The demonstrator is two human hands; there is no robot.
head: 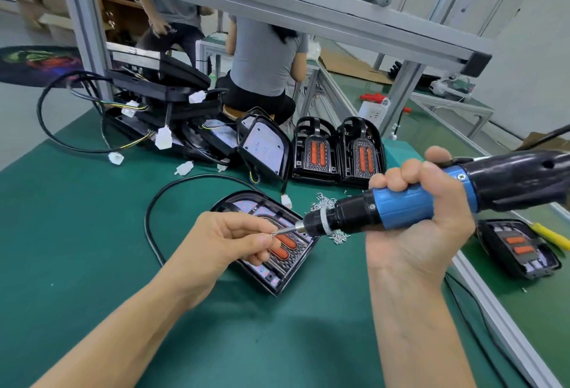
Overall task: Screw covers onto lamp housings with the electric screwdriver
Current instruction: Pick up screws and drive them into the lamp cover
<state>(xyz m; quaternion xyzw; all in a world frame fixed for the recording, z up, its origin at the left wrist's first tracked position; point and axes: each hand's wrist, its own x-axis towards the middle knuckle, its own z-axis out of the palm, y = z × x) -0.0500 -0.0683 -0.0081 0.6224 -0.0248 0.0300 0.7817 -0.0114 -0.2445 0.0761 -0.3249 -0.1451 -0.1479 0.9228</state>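
Nearest, low in the frame, two bare forearms reach up over the green surface (92, 233). At centre the left hand (228, 242) pinches a small screw (272, 235) between thumb and forefinger, right at the bit tip of the electric screwdriver (401, 205). The right hand (416, 218), right of centre, has its fingers (398, 178) clenched round the tool's blue barrel, which lies nearly level, pointing left. Beneath both sits a black lamp housing (277, 270) with two orange strips, its black cable (151, 221) looping left. Loose screws (320, 201) lie heaped just behind the screwdriver's nose. Another housing (521, 249) rests at the right edge beside a yellow tool (552, 235). Farther back, two covers (339, 150) stand upright side by side, with wired housings (172, 110) piled at upper left. Beyond the aluminium frame (308, 5), seated people (265, 57) work. Writing on the sign at upper right is too blurred to read.
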